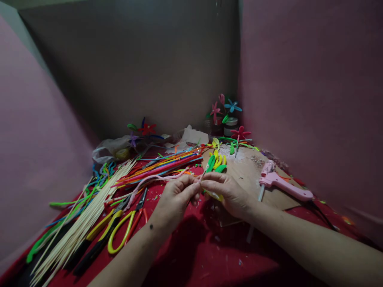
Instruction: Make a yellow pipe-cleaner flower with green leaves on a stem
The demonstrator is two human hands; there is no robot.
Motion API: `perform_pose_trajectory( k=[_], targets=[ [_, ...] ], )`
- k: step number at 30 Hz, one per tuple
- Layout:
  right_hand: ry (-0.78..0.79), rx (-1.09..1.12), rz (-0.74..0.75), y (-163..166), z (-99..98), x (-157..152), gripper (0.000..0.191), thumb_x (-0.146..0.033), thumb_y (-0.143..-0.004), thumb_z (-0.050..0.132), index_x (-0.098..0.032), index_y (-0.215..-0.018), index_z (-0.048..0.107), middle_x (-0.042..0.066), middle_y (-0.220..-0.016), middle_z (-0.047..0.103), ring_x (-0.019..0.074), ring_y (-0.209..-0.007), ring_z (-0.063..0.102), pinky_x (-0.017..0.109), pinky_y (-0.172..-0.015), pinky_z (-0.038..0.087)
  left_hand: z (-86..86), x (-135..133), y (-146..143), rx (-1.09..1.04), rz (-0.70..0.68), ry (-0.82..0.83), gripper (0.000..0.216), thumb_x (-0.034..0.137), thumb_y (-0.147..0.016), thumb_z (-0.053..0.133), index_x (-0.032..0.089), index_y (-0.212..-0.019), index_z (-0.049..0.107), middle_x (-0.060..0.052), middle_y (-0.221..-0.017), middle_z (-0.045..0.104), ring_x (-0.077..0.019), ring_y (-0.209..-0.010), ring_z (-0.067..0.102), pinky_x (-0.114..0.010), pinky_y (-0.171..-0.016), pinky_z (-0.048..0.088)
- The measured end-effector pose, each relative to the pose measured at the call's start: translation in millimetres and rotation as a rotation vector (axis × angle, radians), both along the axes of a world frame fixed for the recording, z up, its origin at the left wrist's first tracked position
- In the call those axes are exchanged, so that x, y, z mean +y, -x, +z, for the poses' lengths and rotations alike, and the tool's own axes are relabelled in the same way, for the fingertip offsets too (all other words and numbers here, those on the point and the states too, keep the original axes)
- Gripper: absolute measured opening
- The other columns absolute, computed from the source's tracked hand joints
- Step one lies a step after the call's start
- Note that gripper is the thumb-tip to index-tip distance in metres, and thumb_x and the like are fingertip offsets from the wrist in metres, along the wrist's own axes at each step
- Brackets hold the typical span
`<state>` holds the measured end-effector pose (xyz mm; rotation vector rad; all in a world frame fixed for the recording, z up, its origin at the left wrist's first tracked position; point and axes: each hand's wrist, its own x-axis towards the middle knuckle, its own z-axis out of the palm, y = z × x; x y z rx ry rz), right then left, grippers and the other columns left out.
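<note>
Both hands meet at frame centre, just above the tabletop [191,255], which is covered in red cloth. The left hand [176,197] has thumb and forefinger pinched narrow on a pale pink pipe cleaner [155,179]; the right hand [229,191] pinches the same strand from the other side, fingertips almost touching the left. The strand trails up and left from the pinch, over the cloth. Holding it taut between 2 close pinches looks suited to bending or twisting a short section. Something yellow shows under the right palm; I cannot tell what it is.

Outward from the hands:
- Lower left of centre: yellow-handled scissors [124,229] and pliers [104,227], lying within easy reach of the left hand.
- Far lower left: bundle of bamboo skewers [80,223], fanned toward the frame corner.
- Centre, behind the hands: mixed coloured pipe cleaners [167,163] laid roughly parallel.
- Just above the right hand: green and yellow looped pieces [217,161] on a cardboard sheet [248,171].
- Right of centre: pink glue gun [284,185] resting on that cardboard, probably to keep drips off the cloth.
- Upper centre, against the back wall: finished pipe-cleaner flowers [227,107], set well apart from the working area.
</note>
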<state>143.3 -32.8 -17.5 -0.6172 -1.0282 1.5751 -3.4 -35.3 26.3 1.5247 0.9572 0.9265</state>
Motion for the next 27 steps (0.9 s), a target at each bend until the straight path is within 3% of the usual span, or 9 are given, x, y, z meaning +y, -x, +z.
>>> perform_pose_trajectory(
  k=[4,7,12,16,21,27],
  targets=[
    [-0.003,-0.017,0.050,-1,1.8,1,0.017,-0.029,-0.070,0.071,-0.018,-0.082,0.069,-0.001,-0.066,0.065,0.0087,-0.055,0.055,0.022,-0.052,0.035,-4.2,3,1,-0.201,-0.108,0.231,0.022,0.029,-0.073,0.065,0.012,-0.062,0.056,0.002,-0.050,0.050,-0.0062,-0.046,0.042,-0.021,-0.051,0.036],
    [0.011,0.028,0.125,-1,3.6,-1,0.022,-0.027,-0.071,0.070,-0.018,-0.091,0.069,0.001,-0.068,0.067,0.0116,-0.058,0.060,0.023,-0.054,0.038,-4.9,4,2,-0.235,-0.194,0.293,0.019,0.030,-0.074,0.064,0.013,-0.068,0.060,0.003,-0.048,0.047,-0.0055,-0.042,0.039,-0.021,-0.051,0.037],
    [-0.053,0.053,0.136,-2,4.6,-4,0.013,-0.027,-0.075,0.065,-0.018,-0.084,0.070,0.000,-0.055,0.063,0.0138,-0.054,0.058,0.029,-0.060,0.040,1.4,1,1,0.060,-0.176,-0.017,0.028,0.031,-0.083,0.053,0.013,-0.064,0.062,-0.001,-0.058,0.057,-0.0103,-0.056,0.051,-0.023,-0.061,0.042],
    [-0.040,0.074,-0.024,-1,3.5,-2,0.006,-0.024,-0.069,0.072,-0.019,-0.072,0.071,-0.002,-0.063,0.063,0.0107,-0.059,0.054,0.026,-0.062,0.040,2.7,-3,-1,0.194,-0.084,-0.204,0.026,0.031,-0.085,0.048,0.015,-0.071,0.063,-0.002,-0.070,0.062,-0.0129,-0.068,0.056,-0.024,-0.068,0.044],
    [0.010,0.040,-0.091,0,-0.4,-2,0.007,-0.025,-0.067,0.074,-0.020,-0.072,0.071,-0.001,-0.073,0.066,0.0105,-0.067,0.055,0.025,-0.066,0.040,-6.0,-2,0,0.255,0.082,-0.266,0.013,0.028,-0.073,0.064,0.015,-0.072,0.061,0.001,-0.067,0.058,-0.0110,-0.064,0.050,-0.023,-0.064,0.041],
    [-0.110,0.017,-0.039,0,3.0,-5,0.007,-0.025,-0.073,0.068,-0.019,-0.076,0.071,0.001,-0.081,0.067,0.0111,-0.072,0.057,0.025,-0.070,0.041,-4.1,0,-1,0.131,0.033,-0.145,0.022,0.026,-0.078,0.058,0.014,-0.061,0.056,0.002,-0.056,0.052,-0.0089,-0.055,0.046,-0.022,-0.057,0.038]
  ],
)
